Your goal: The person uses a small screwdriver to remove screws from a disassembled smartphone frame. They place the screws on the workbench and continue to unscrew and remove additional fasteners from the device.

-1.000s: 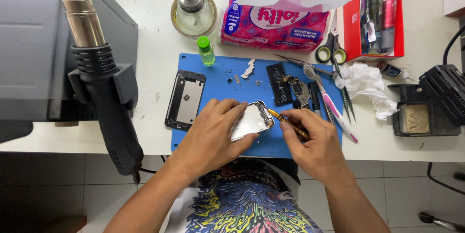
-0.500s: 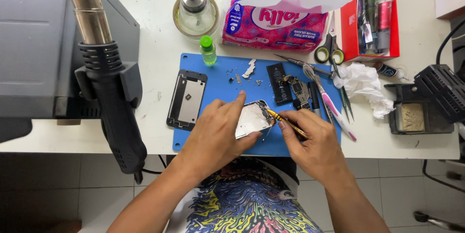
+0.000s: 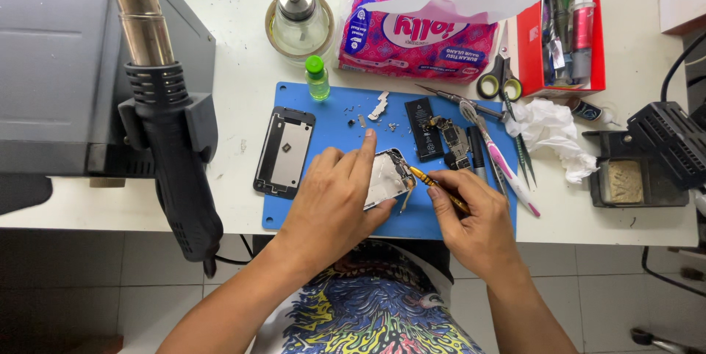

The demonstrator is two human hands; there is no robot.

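Blue mat (image 3: 323,115) ×1, landmark | off its left edge: heat gun (image 3: 173,155) ×1 | on mat: open phone frame (image 3: 386,176) ×1, gutted, pinned under curled left hand (image 3: 334,199) | back cover (image 3: 283,152) ×1, battery (image 3: 423,127) ×1, circuit board (image 3: 452,141) ×1 already out | right hand (image 3: 471,214) pinching screwdriver (image 3: 434,185) ×1, tip at frame's right edge; dismantling apparently unfinished.

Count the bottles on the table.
2. A small green bottle stands at the blue mat's top edge; a glass bottle with a metal pump top stands behind it. Others may hide in the red box.
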